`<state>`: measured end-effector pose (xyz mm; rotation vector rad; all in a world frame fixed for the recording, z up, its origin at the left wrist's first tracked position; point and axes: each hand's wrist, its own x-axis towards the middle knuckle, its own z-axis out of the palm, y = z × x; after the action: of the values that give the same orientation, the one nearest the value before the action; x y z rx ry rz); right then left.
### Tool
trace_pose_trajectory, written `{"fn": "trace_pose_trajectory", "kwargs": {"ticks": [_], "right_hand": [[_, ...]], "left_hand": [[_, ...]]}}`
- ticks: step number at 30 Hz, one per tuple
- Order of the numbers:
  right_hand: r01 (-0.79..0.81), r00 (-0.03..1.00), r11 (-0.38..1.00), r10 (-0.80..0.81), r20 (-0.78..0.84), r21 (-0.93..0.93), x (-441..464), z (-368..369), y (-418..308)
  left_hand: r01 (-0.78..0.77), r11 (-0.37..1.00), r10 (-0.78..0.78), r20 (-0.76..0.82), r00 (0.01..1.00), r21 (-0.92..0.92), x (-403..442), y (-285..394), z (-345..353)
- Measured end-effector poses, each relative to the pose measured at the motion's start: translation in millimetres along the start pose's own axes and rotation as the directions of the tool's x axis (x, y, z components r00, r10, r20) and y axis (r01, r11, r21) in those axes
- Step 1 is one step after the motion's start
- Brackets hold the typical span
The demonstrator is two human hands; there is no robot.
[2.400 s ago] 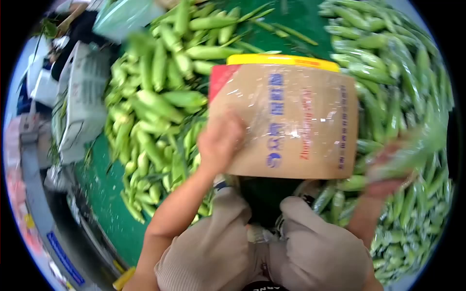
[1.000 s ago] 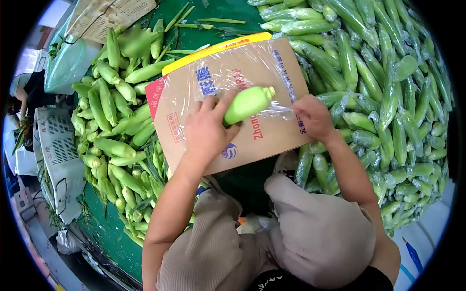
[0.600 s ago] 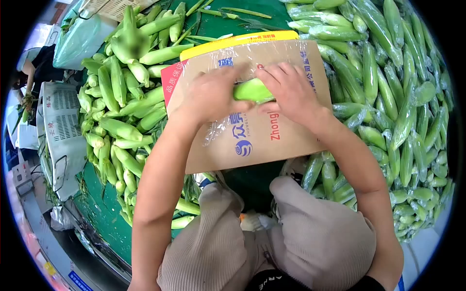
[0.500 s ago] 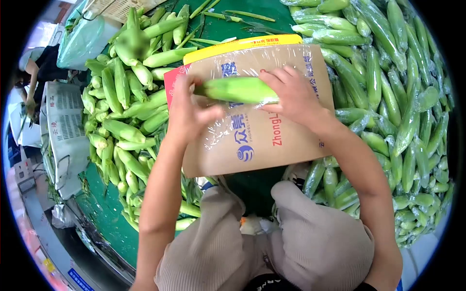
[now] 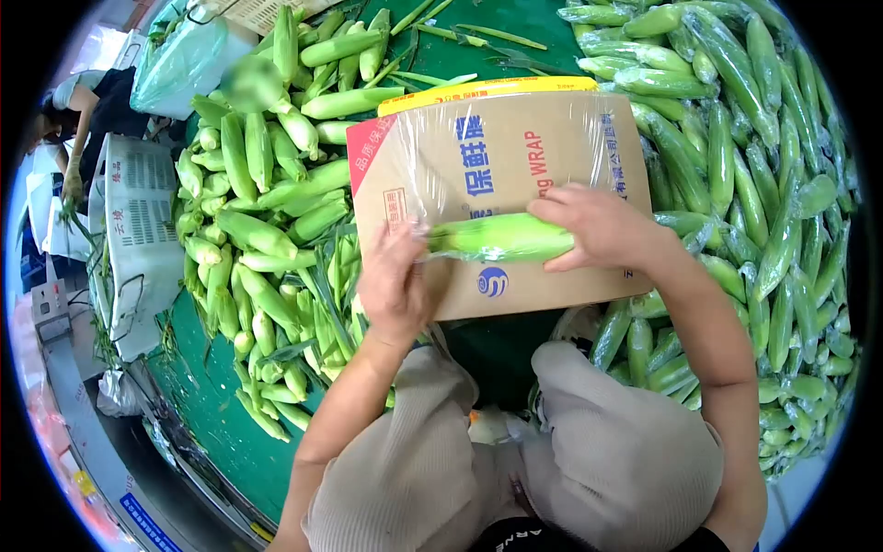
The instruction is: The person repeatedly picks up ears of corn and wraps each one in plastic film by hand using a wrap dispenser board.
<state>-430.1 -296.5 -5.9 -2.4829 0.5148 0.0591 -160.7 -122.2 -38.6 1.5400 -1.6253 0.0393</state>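
A green ear of corn (image 5: 506, 237) in its husk lies sideways over the cardboard box (image 5: 478, 293), with shiny film showing around it. My right hand (image 5: 602, 228) wraps around its right end. At the narrow left end, my left hand (image 5: 395, 285) has its fingers bent and closed on the tip; they are slightly blurred. Clear cling film (image 5: 428, 152) stretches over the top of the box, below the yellow strip (image 5: 497, 90) at the far edge. Whether the ear touches the box, I cannot tell.
Unwrapped ears of corn (image 5: 267, 244) are heaped on the left. Film-wrapped ears (image 5: 690, 147) are piled along the right. Loose leaves and stalks (image 5: 501, 35) lie on the green surface at the back. A white crate (image 5: 143, 239) and another person (image 5: 92, 115) are at the far left.
The ear has come down the box, nearer to my knees. My left hand, apart from the ear with fingers spread before, has closed at its left end. My right hand still holds the right end.
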Motion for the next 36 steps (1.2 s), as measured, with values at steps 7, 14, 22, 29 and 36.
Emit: {"fn": "trace_pose_trajectory", "kwargs": {"ticks": [7,14,22,29,36], "right_hand": [[-0.109,0.932,0.989,0.066,-0.355,-0.102,23.3,6.4,-6.3],[-0.249,0.866,0.916,0.064,-0.496,-0.316,79.0,-8.9,35.6],[-0.105,0.986,0.904,0.150,-0.077,0.415,68.0,-35.0,44.7],[0.008,0.996,0.982,0.009,-0.090,0.187,78.1,-46.9,20.8],[0.060,0.998,0.982,-0.055,0.030,-0.178,77.7,6.0,0.3]], "left_hand": [[-0.138,0.942,-0.025,0.475,0.880,0.306,43.9,18.4,16.0],[-0.013,0.897,-0.115,0.262,0.958,0.442,176.5,-60.5,80.2],[-0.415,0.873,0.297,0.395,0.869,0.257,98.3,7.5,72.4],[-0.042,0.999,0.021,0.778,0.628,0.007,77.9,30.5,42.3],[0.083,0.995,0.015,0.935,0.355,-0.047,64.8,54.8,26.0]]}}
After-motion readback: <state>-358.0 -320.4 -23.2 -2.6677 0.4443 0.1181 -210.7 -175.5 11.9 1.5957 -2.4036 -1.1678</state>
